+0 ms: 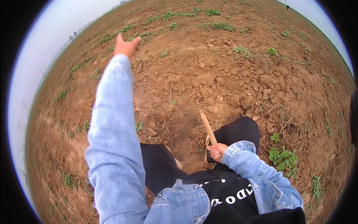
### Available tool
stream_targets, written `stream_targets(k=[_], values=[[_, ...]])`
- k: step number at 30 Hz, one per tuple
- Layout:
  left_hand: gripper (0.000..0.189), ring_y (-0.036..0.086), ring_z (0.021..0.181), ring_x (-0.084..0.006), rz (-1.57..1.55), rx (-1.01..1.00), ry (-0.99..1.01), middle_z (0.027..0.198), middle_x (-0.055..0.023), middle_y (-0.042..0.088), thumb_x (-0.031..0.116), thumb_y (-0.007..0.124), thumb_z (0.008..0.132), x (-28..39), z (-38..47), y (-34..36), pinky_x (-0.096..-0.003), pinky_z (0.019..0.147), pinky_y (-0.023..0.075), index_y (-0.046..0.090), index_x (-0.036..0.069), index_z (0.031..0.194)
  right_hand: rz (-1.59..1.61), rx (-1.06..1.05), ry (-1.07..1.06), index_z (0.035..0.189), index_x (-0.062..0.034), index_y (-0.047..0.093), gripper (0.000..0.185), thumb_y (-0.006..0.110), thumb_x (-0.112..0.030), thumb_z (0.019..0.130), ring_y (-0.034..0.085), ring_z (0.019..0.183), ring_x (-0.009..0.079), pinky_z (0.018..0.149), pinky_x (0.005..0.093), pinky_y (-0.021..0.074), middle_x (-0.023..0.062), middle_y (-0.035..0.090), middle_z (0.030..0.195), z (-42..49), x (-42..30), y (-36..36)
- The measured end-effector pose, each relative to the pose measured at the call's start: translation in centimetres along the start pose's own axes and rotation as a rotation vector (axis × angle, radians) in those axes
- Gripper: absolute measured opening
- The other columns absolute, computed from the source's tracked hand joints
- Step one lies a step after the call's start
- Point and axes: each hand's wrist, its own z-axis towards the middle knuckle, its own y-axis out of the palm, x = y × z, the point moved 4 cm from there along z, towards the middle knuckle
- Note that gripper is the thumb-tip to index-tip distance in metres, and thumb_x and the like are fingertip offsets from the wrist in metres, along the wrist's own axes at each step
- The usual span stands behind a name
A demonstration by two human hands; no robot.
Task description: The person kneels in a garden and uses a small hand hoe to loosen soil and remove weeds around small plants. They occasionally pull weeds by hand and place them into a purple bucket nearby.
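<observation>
My left hand (127, 48) reaches far out over the field at the end of a straight denim sleeve. It is slightly blurred, with the fingers spread and nothing seen in them. Close to my body, my right hand (218, 151) is wrapped around a wooden handle (208, 126). The handle slants up and away from my fist, over the ground between my knees. Its far end is blurred against the brown soil (179, 123), so I cannot tell whether a tool head is fixed there.
I am low to the ground, with my bent knees (237, 131) at either side. Clods of loose earth (223, 75) lie ahead. A leafy green plant (284, 161) grows at the right, and more low plants (222, 26) farther off. A distant person (287, 7) stands near the horizon.
</observation>
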Motion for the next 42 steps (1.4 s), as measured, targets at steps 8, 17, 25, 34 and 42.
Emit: stream_targets(k=[8, 17, 25, 34, 42], values=[[0.088, 0.059, 0.072, -0.0143, -0.135, -0.123, -0.149, 0.09, -0.0076, 0.057, 0.01, 0.058, 0.079, 3.5, 4.1, -3.5, -0.0281, 0.056, 0.0472, -0.01, 0.012, 0.135, 0.039, -0.029, 0.125, 0.074, -0.0106, 0.036, 0.012, 0.041, -0.008, 0.085, 0.028, 0.036, 0.0033, 0.033, 0.0177, 0.0234, -0.0082, 0.029, 0.047, 1.7, 0.8, -1.5], [0.084, 0.059, 0.073, -0.0157, -0.077, -0.187, -0.117, 0.096, -0.0095, 0.058, 0.009, 0.059, 0.078, 2.0, 2.4, -2.1, -0.0281, 0.057, 0.0479, 0.0, 0.013, 0.137, -0.118, 0.066, 0.076, 0.062, -0.0129, 0.032, 0.025, 0.046, -0.01, 0.083, 0.025, 0.034, 0.006, 0.033, 0.021, 0.0203, -0.0061, 0.028, 0.045, 2.2, 1.2, -0.7], [0.069, 0.058, 0.066, -0.0137, 0.007, -0.891, -0.385, 0.077, -0.0061, 0.06, 0.015, 0.063, 0.076, -12.7, -16.6, 10.1, -0.028, 0.061, 0.0507, 0.024, 0.013, 0.133, -0.096, 0.086, 0.04, 0.064, -0.0109, 0.034, 0.022, 0.046, -0.007, 0.082, 0.027, 0.036, 0.0059, 0.033, 0.0209, 0.0215, -0.0056, 0.029, 0.046, 1.7, 1.2, -0.8], [0.071, 0.05, 0.058, -0.01, -0.177, -0.751, -0.463, 0.067, -0.0022, 0.055, 0.009, 0.062, 0.075, -15.5, -17.3, 11.3, -0.0264, 0.051, 0.0441, 0.023, 0.012, 0.134, -0.06, 0.063, 0.057, 0.062, -0.0107, 0.035, 0.023, 0.046, -0.008, 0.082, 0.027, 0.034, 0.0069, 0.033, 0.0227, 0.0219, -0.0048, 0.03, 0.045, 2.9, 1.4, -1.2], [0.082, 0.053, 0.055, -0.0127, -0.222, -0.395, -0.206, 0.068, -0.0061, 0.057, 0.008, 0.063, 0.073, -5.8, -5.9, 6.0, -0.0269, 0.048, 0.0449, 0.012, 0.011, 0.136, -0.372, 0.052, 0.024, 0.05, -0.0141, 0.038, 0.033, 0.047, -0.02, 0.081, 0.034, 0.035, 0.0121, 0.034, 0.0284, 0.0257, -0.0015, 0.034, 0.042, 5.0, 1.6, -2.7]])
